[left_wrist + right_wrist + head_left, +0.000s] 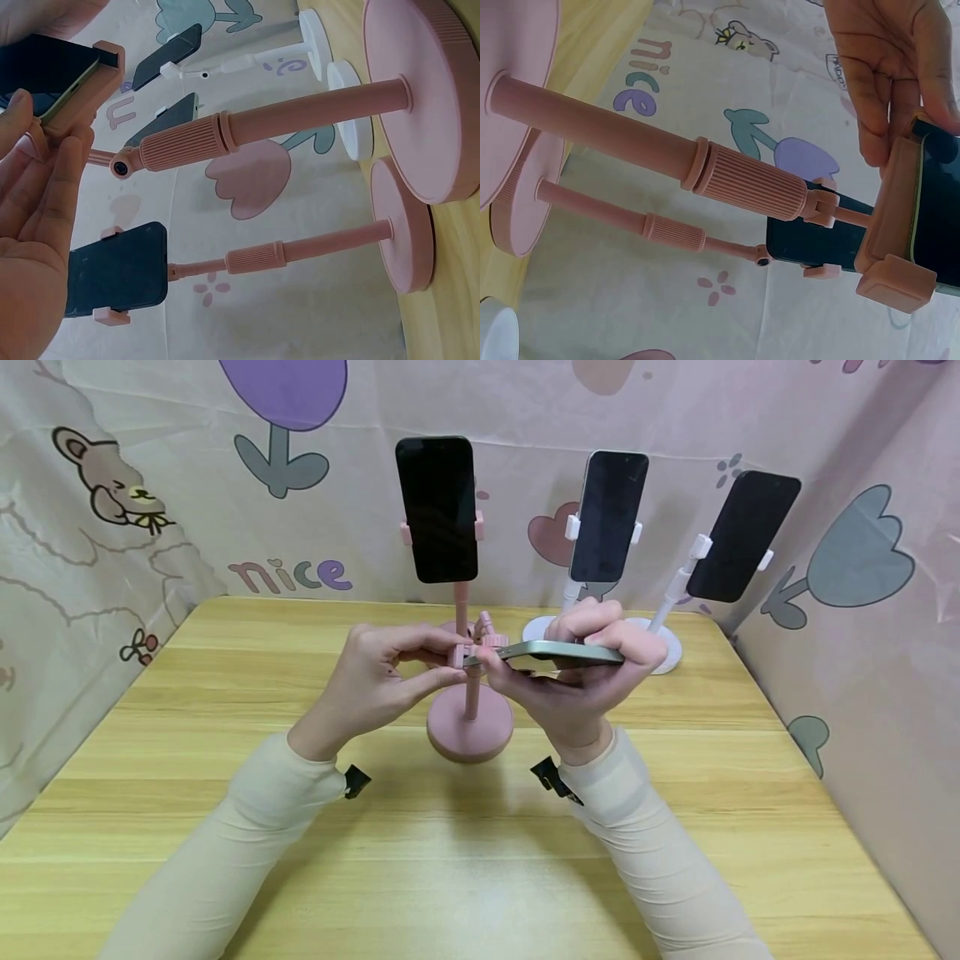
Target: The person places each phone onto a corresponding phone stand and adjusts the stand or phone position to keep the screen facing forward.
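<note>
In the middle of the head view a pink phone stand (470,727) stands upright on the table. My left hand (367,681) pinches the end of its pink clamp (457,655) between thumb and fingers. A phone with a pale green edge (558,650) lies nearly flat at the clamp, its far end held by my right hand (592,681), thumb along the near side. From the left wrist, the phone's dark screen (45,71) sits between the clamp's arms. The right wrist view shows the clamp back (889,206) against the phone, with my left fingers at its upper arm.
Behind stands another pink stand holding a black phone (437,510). Two white stands at the back right carry a phone (609,517) and another phone (744,537). A printed cloth (300,518) hangs behind and beside the wooden table (450,860).
</note>
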Tool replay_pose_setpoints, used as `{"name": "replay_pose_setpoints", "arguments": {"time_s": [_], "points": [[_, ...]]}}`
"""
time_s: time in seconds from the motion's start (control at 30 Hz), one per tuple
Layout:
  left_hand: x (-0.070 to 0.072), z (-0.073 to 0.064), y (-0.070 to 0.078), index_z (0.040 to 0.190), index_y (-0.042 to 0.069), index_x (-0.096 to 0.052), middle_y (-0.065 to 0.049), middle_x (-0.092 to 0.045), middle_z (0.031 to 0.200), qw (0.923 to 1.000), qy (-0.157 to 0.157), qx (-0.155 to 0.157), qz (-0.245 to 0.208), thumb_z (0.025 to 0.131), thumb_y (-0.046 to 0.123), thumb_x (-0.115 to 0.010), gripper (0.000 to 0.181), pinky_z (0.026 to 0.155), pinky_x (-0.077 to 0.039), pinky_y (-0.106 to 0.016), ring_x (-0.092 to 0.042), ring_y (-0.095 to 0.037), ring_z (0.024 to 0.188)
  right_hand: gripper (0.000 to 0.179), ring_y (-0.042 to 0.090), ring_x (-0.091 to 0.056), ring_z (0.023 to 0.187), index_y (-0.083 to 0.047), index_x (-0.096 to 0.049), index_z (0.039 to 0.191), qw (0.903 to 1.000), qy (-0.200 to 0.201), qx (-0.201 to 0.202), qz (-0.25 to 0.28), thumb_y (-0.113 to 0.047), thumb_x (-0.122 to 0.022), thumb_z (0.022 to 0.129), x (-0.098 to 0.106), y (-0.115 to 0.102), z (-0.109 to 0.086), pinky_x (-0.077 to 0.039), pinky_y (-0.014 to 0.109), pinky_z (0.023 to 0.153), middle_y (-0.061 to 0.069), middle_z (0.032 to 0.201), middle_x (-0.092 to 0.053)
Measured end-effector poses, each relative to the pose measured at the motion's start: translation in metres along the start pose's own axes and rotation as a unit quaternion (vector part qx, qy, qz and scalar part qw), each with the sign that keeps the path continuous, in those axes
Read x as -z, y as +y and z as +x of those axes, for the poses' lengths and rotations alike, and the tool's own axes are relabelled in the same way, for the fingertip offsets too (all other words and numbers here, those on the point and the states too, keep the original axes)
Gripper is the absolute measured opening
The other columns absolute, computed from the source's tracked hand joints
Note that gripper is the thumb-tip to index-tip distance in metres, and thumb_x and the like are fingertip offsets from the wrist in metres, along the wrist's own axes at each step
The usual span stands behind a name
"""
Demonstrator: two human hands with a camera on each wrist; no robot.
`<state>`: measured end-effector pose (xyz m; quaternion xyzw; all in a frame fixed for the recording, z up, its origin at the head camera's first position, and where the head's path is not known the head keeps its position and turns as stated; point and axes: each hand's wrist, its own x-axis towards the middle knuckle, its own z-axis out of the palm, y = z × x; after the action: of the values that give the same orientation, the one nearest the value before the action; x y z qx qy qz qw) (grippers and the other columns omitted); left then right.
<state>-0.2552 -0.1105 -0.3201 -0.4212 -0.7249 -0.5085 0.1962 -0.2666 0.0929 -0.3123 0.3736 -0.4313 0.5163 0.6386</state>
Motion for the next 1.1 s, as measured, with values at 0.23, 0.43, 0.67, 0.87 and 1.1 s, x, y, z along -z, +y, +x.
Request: {"name": "replay_pose_setpoints", "arguments": {"time_s": [0.23, 0.43, 0.67, 0.87, 1.1], "points": [[-0.001, 0.000, 0.000, 0.108, -0.003, -0.080, -0.013, -0.083, 0.102, 1.0000, 0.001, -0.004, -0.002, 0.080, -0.012, -0.088, 0.030, 0.082, -0.066, -0.028, -0.079, -0.009, 0.088, 0.077, 0.019, -0.043, 0.056, 0.001, -0.029, 0.092, 0.9998, -0.006, -0.006, 0.016, -0.013, -0.099, 0.065, 0.002, 0.002, -0.004, -0.039, 0.023, 0.060, 0.012, 0.064, -0.043], [-0.002, 0.000, -0.001, 0.108, -0.004, -0.080, -0.014, -0.083, 0.103, 1.0000, 0.007, -0.003, -0.003, 0.080, -0.012, -0.088, 0.030, 0.083, -0.066, -0.028, -0.079, -0.008, 0.089, 0.077, 0.019, -0.042, 0.056, 0.001, -0.027, 0.091, 0.9996, -0.010, -0.013, 0.022, -0.016, -0.099, 0.070, 0.001, 0.001, -0.005, -0.038, 0.023, 0.061, 0.011, 0.064, -0.042], [-0.002, -0.002, -0.003, 0.107, -0.005, -0.080, -0.015, -0.083, 0.103, 0.9999, 0.013, -0.003, 0.000, 0.080, -0.012, -0.088, 0.029, 0.083, -0.067, -0.029, -0.079, -0.009, 0.089, 0.078, 0.019, -0.042, 0.058, 0.001, -0.026, 0.091, 0.9993, -0.016, -0.025, 0.025, -0.020, -0.098, 0.073, 0.000, 0.001, -0.007, -0.037, 0.023, 0.062, 0.011, 0.064, -0.042], [-0.003, -0.004, -0.003, 0.105, -0.006, -0.079, -0.018, -0.082, 0.101, 0.9998, 0.020, -0.005, 0.004, 0.080, -0.013, -0.088, 0.028, 0.082, -0.066, -0.027, -0.079, -0.008, 0.088, 0.079, 0.019, -0.040, 0.058, 0.004, -0.026, 0.091, 0.9985, -0.010, -0.049, 0.025, -0.027, -0.097, 0.077, -0.005, -0.004, -0.005, -0.034, 0.020, 0.061, 0.012, 0.067, -0.041], [-0.005, -0.003, -0.002, 0.105, -0.006, -0.079, -0.016, -0.083, 0.101, 0.9997, 0.025, -0.008, 0.002, 0.080, -0.011, -0.089, 0.028, 0.081, -0.067, -0.028, -0.080, -0.011, 0.087, 0.086, 0.016, -0.037, 0.059, 0.001, -0.025, 0.089, 0.9944, 0.035, -0.099, 0.013, -0.041, -0.098, 0.075, -0.012, -0.008, 0.001, -0.037, 0.020, 0.063, 0.013, 0.066, -0.035]]}}
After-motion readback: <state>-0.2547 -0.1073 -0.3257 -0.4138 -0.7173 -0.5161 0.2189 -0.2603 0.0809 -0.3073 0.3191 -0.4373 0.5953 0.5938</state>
